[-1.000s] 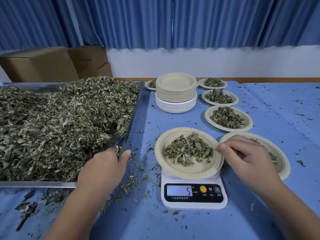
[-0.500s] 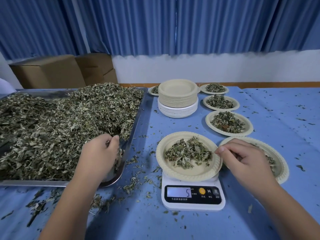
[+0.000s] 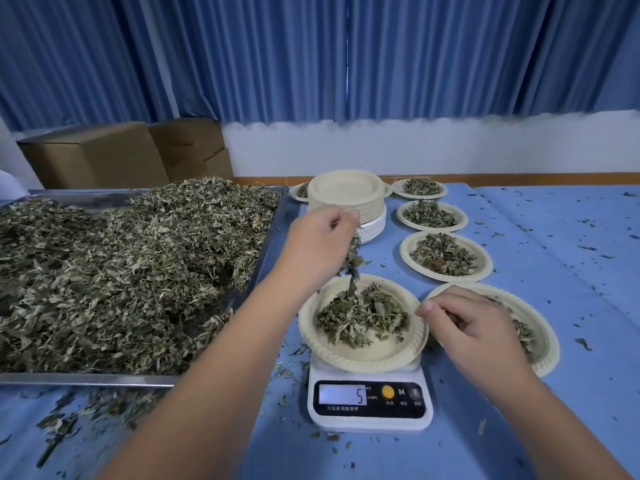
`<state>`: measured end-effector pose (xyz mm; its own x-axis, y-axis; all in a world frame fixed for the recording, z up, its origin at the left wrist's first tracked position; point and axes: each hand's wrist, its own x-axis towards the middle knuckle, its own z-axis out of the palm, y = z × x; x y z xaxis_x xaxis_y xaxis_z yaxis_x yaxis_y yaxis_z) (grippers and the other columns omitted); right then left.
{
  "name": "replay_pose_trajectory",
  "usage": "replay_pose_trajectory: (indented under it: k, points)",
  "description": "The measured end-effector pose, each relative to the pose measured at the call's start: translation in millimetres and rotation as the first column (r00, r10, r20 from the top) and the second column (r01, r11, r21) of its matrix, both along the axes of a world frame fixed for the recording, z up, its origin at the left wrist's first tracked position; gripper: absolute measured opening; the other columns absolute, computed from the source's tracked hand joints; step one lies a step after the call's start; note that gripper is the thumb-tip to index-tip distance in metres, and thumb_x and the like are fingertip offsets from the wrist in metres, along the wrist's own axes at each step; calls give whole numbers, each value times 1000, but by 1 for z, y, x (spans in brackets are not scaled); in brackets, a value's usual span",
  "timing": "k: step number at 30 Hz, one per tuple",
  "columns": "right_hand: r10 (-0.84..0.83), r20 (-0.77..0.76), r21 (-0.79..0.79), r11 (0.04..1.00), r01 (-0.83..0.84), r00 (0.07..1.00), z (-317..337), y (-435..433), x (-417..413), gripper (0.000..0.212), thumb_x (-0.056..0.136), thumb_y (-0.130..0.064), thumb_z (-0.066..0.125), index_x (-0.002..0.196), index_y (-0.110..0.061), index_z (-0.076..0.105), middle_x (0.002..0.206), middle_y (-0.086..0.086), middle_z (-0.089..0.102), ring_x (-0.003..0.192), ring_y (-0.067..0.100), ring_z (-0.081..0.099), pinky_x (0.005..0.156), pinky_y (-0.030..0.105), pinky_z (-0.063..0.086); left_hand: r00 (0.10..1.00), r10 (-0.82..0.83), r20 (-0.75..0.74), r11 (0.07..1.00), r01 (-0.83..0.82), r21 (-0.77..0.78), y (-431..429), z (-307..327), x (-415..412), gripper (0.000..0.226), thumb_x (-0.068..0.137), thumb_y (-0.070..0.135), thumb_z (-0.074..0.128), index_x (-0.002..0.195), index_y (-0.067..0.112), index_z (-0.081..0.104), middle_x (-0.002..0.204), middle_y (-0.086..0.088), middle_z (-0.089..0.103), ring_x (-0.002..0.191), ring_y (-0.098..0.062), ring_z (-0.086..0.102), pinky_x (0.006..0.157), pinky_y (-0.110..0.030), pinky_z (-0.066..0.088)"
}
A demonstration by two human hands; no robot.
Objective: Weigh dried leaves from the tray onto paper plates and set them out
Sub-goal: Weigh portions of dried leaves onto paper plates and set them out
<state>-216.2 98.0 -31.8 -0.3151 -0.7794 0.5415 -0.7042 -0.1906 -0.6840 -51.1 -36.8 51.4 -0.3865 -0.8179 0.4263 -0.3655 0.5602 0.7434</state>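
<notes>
A paper plate point(image 3: 381, 356) with a small heap of dried leaves point(image 3: 362, 315) sits on a white kitchen scale point(image 3: 370, 403) whose display reads 5. My left hand point(image 3: 317, 251) hangs above the plate and pinches a tuft of dried leaves point(image 3: 352, 263) that trails down onto the heap. My right hand point(image 3: 474, 327) rests with curled fingers beside the plate's right rim, over another filled plate point(image 3: 543, 327); whether it holds anything is unclear. The metal tray point(image 3: 273, 237) on the left is heaped with dried leaves point(image 3: 121, 271).
A stack of unused paper plates point(image 3: 346, 199) stands behind the scale. Three filled plates point(image 3: 446, 256) run in a row toward the back right, and another peeks out behind the stack. Leaf crumbs litter the blue tablecloth point(image 3: 554, 237). Cardboard boxes point(image 3: 97, 154) stand behind the tray.
My left hand left the tray with a pinch of leaves and moved right, up over the plate on the scale. My right hand stayed by the plate's rim.
</notes>
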Motion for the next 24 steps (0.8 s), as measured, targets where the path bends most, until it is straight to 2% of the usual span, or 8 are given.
replay_pose_trajectory:
  k: [4, 6, 10, 12, 14, 18, 21, 24]
  points:
    - [-2, -31, -3, 1000, 2, 1000, 0, -1, 0, 22, 88, -17, 65, 67, -20, 70, 66, -6, 59, 63, 14, 53, 58, 16, 37, 946, -143, 292, 989, 128, 71, -3, -17, -12, 39, 98, 51, 43, 70, 26, 52, 64, 8, 51, 57, -1, 46, 50, -15, 31]
    - [-7, -41, -14, 1000, 6, 999, 1, -1, 0, 22, 88, -16, 65, 66, -19, 70, 66, -6, 59, 63, 13, 53, 58, 16, 36, 913, -213, 347, 976, 184, 115, -3, -21, -9, 39, 94, 62, 37, 77, 32, 55, 73, 9, 56, 70, -3, 52, 60, -21, 36]
    - [-8, -24, 1, 1000, 8, 1000, 1, 0, 1, 22, 88, -14, 65, 67, -21, 71, 67, -5, 59, 63, 11, 53, 58, 15, 36, 919, -296, 259, 944, 241, 226, 1, -19, -1, 64, 77, 77, 22, 100, 32, 62, 96, 14, 64, 89, 2, 56, 73, -14, 38]
    - [-4, -10, 6, 1000, 4, 1000, 2, 1, 1, 25, 88, -14, 64, 67, -26, 70, 67, -7, 59, 64, 12, 54, 59, 16, 37, 924, -291, 247, 939, 227, 257, 1, -17, 2, 59, 76, 76, 21, 100, 38, 60, 98, 20, 61, 92, 8, 53, 74, -11, 35]
    - [-1, 4, 5, 1000, 1, 1000, 3, 1, 1, 27, 88, -14, 64, 68, -31, 70, 69, -8, 59, 65, 14, 55, 60, 18, 38, 924, -283, 259, 939, 212, 272, 1, -17, 6, 60, 76, 76, 20, 101, 39, 60, 102, 17, 62, 96, 5, 54, 76, -11, 35]
    - [-11, -4, 8, 1000, 11, 1000, 3, 1, 0, 23, 88, -15, 65, 69, -25, 72, 71, -9, 59, 65, 14, 55, 60, 19, 38, 923, -292, 251, 929, 210, 305, 5, -19, 11, 64, 75, 78, 20, 104, 39, 62, 109, 14, 64, 98, 6, 55, 79, -17, 36]
    - [-10, -5, 1, 1000, 10, 1000, 2, 0, 1, 21, 88, -17, 65, 70, -23, 73, 68, -8, 59, 64, 14, 55, 59, 18, 38, 940, -294, 172, 918, 228, 324, 8, -21, 12, 61, 77, 77, 23, 100, 39, 64, 105, 16, 66, 101, -3, 60, 83, -21, 42]
    - [-7, -2, -4, 1000, 7, 1000, 1, 0, 1, 20, 88, -16, 65, 70, -20, 73, 67, -6, 59, 62, 15, 53, 60, 22, 39, 954, -282, 105, 922, 239, 303, 11, -24, 14, 56, 77, 76, 26, 96, 41, 64, 106, 19, 65, 103, -1, 60, 91, -25, 43]
